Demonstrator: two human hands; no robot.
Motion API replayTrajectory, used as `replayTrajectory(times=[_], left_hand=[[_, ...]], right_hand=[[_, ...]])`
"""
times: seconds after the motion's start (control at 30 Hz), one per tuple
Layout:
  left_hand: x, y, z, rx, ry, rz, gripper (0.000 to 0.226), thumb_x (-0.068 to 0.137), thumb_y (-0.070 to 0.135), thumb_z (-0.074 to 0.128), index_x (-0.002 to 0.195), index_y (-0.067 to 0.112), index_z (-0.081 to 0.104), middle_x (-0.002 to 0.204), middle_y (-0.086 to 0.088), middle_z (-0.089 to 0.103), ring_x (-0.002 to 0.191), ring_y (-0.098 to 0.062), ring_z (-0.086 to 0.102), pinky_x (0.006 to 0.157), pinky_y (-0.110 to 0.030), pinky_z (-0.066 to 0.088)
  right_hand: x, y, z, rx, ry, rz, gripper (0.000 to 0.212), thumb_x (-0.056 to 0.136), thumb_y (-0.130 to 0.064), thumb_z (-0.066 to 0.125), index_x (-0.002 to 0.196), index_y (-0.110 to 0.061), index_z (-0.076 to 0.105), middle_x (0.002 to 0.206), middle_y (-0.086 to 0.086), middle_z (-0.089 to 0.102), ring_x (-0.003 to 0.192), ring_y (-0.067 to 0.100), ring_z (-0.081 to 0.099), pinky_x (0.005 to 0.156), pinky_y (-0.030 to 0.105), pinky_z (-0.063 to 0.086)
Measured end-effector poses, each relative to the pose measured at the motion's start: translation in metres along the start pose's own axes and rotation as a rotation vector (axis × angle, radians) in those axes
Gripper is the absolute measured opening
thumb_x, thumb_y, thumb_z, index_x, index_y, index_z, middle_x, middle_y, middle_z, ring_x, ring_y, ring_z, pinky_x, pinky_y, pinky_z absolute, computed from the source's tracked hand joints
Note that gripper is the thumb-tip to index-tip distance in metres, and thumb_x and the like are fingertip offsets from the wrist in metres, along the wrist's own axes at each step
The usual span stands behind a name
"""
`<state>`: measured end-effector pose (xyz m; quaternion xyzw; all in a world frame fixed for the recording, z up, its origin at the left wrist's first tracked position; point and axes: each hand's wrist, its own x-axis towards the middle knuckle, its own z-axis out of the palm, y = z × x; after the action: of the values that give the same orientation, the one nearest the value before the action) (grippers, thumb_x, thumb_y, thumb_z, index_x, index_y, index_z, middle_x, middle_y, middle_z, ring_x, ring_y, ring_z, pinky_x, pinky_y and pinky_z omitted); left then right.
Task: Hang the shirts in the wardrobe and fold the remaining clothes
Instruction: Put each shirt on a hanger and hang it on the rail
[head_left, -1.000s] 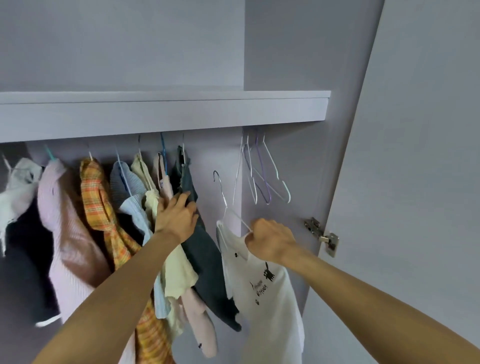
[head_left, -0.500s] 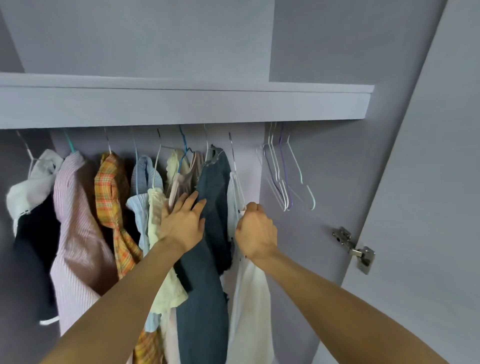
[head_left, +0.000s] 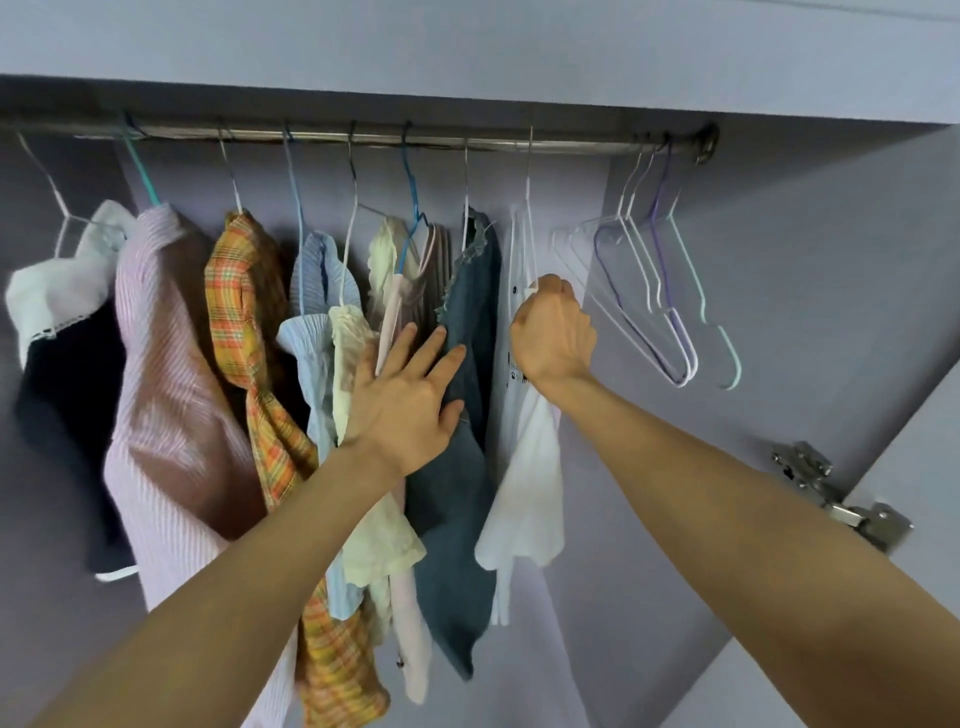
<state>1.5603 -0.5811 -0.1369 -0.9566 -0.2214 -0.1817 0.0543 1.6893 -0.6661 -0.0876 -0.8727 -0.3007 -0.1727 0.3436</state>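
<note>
Hanging white shirt (head_left: 524, 467) beside empty hangers (head_left: 660, 291).

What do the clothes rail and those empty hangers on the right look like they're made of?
The rail looks like bare metal: a grey tube with a dull sheen and a round end fitting. The empty hangers look like thin wire with a smooth pastel coating, white, purple and mint, probably plastic over metal; the picture cannot confirm the core.

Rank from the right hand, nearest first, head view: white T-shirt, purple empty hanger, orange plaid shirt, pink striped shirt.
From the right hand:
1. White T-shirt, in its grip.
2. Purple empty hanger, to the right.
3. Orange plaid shirt, left.
4. Pink striped shirt, farther left.
</note>
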Motion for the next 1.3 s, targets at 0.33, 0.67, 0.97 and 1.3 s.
replayTrajectory(times=[0.33, 0.67, 0.97, 1.3], left_hand=[[-0.010, 0.014, -0.003, 0.056, -0.040, 0.001, 0.063, 0.096, 0.045, 0.030, 0.150, 0.027, 0.002, 0.158, 0.007, -0.003, 0.144, -0.021, -0.011, 0.113, -0.053, 0.000], [-0.117, 0.040, -0.051, -0.058, -0.037, -0.134, 0.059, 0.096, 0.035, 0.037, 0.149, 0.027, 0.013, 0.158, -0.001, 0.000, 0.144, -0.024, -0.007, 0.112, -0.055, -0.002], [-0.308, 0.023, -0.075, -0.343, 0.026, -0.761, 0.044, 0.093, 0.019, 0.049, 0.136, 0.014, 0.044, 0.142, -0.006, 0.039, 0.127, -0.030, 0.038, 0.102, -0.041, 0.032], [-0.536, 0.111, -0.100, -0.226, 0.221, -1.601, 0.035, 0.094, 0.016, 0.047, 0.129, 0.013, 0.052, 0.134, -0.008, 0.049, 0.120, -0.028, 0.048, 0.101, -0.040, 0.037]], right_hand=[[-0.011, 0.001, -0.002, 0.043, -0.291, -0.021, 0.038, 0.097, -0.012, 0.037, 0.134, -0.004, 0.035, 0.128, 0.017, 0.045, 0.107, 0.038, 0.053, 0.078, 0.037, 0.040], [-0.146, 0.010, -0.052, 0.045, -0.330, -0.109, 0.048, 0.094, -0.013, 0.042, 0.141, -0.012, 0.033, 0.143, 0.005, 0.036, 0.131, 0.024, 0.030, 0.103, 0.038, 0.029], [-0.282, -0.032, -0.054, 0.421, -0.786, -0.217, 0.031, 0.092, -0.003, 0.044, 0.121, -0.008, 0.054, 0.114, 0.008, 0.059, 0.103, 0.021, 0.056, 0.084, 0.021, 0.042], [-0.466, -0.069, -0.046, 0.424, -1.472, -0.790, 0.029, 0.093, -0.004, 0.042, 0.116, -0.006, 0.059, 0.108, 0.015, 0.067, 0.102, 0.029, 0.060, 0.084, 0.028, 0.041]])
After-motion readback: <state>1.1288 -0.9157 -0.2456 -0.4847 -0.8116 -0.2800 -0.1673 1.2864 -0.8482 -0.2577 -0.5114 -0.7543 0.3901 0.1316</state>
